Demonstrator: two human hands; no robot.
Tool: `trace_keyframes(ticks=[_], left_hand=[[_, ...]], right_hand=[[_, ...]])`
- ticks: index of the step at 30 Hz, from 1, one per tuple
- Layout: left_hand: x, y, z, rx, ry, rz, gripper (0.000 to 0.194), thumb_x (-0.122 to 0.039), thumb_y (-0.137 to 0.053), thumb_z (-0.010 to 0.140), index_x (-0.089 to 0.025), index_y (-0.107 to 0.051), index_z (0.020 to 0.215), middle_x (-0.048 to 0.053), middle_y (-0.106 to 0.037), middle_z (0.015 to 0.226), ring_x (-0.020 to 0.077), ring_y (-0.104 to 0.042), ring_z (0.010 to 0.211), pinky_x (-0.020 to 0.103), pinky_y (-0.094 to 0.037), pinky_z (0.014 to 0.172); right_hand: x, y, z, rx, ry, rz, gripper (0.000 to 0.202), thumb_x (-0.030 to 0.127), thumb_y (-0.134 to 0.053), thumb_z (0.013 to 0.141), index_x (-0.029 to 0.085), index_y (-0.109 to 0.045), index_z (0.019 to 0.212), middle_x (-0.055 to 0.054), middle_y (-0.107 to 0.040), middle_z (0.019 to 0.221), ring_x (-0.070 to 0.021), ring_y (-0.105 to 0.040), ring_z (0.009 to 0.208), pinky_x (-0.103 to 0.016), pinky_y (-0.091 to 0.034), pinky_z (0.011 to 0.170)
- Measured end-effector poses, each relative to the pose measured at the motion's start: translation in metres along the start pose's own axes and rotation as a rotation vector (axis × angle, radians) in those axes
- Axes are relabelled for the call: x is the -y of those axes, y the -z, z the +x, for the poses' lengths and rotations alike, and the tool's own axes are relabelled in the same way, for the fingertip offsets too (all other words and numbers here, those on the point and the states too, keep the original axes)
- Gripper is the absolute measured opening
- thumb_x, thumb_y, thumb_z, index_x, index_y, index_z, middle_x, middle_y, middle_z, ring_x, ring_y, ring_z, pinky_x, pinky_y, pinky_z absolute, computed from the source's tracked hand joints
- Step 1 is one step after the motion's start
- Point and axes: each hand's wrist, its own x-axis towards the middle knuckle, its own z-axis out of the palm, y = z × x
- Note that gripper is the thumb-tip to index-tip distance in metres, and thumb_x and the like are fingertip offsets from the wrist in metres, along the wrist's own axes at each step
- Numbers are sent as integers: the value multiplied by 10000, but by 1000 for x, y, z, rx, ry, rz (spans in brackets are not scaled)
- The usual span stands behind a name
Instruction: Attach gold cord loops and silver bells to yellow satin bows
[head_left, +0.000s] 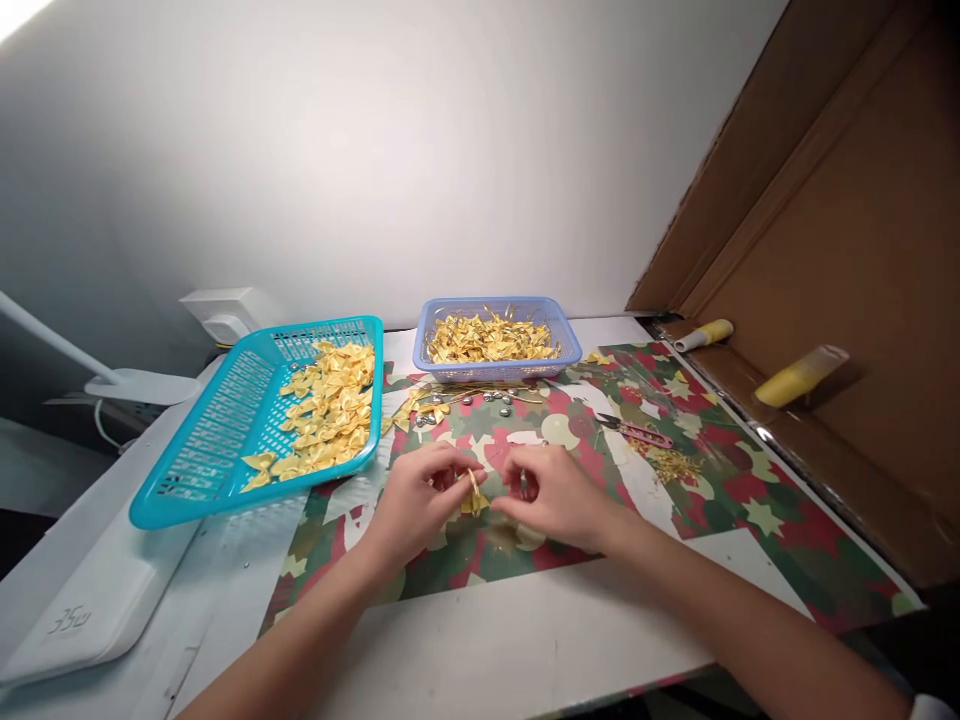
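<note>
We see a smooth pale wall (375, 150) and ribbed brown cardboard (847, 250) behind a table covered partly by a glossy sheet (465, 570) printed with stars and blotches in red, green and cream.

Our left hand (420, 500) has its thumb and fingers pinched on a small yellow bow (474, 500), satiny and folded, with a narrow strip standing up at the fingertips. Our right hand (559, 495) curves just beside it, thumb and forefinger apart.

Beyond our fingers, shiny rounded silver beads (505, 411) lie loose near thin golden strips (487, 386). Farther out, a lilac plastic basket (487, 373) with latticed walls holds a tangled yellow heap. Left of our fingers, a turquoise basket (240, 400), perforated and tilted, holds crinkled yellow bows (330, 410). To their right lie pink-handled scissors (649, 434), dark-bladed, touching wispy yellow clippings (679, 465).
</note>
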Motion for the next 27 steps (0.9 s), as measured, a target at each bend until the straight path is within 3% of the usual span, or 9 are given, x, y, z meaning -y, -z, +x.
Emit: trace_keyframes(ticks=[2, 6, 8, 16, 27], left_hand=[[-2, -4, -4, -138, 123, -155, 195, -362, -611, 841, -192, -674, 769, 12, -642, 676, 129, -563, 550, 245, -459, 506], [-10, -11, -11, -276, 203, -282, 180, -362, -658, 808, -188, -665, 763, 5, -658, 690, 128, -607, 529, 240, -498, 499], [-13, -14, -15, -303, 206, -279, 163, -351, -664, 806, -194, -666, 762, 2, -661, 679, 139, -629, 549, 245, -514, 514], [-17, -22, -24, -336, 113, -209, 80, -291, -659, 809, -218, -677, 782, -1, -690, 720, 143, -648, 612, 249, -565, 565], [-12, -19, -23, -210, 61, -106, 45, -232, -659, 807, -212, -683, 839, -8, -734, 760, 140, -686, 658, 232, -577, 617]], right_hand=[[5, -12, -7, -17, 22, 46, 311, 330, -763, 658, 192, -484, 659, 64, -514, 588, -83, -429, 530, -201, -295, 485], [12, -28, -16, -387, 150, -2, 344, 379, -666, 774, 199, -419, 617, 52, -460, 545, -86, -385, 498, -229, -265, 487], [13, -30, -17, -454, 208, -35, 325, 383, -611, 818, 201, -426, 623, 45, -458, 536, -91, -386, 492, -240, -265, 492], [8, -25, -15, -379, 149, -105, 161, 208, -425, 794, 200, -471, 639, 32, -451, 527, -106, -368, 478, -257, -272, 511], [4, -23, -14, -300, 124, -60, 189, 188, -401, 833, 196, -445, 649, 29, -479, 558, -106, -368, 509, -259, -280, 553]])
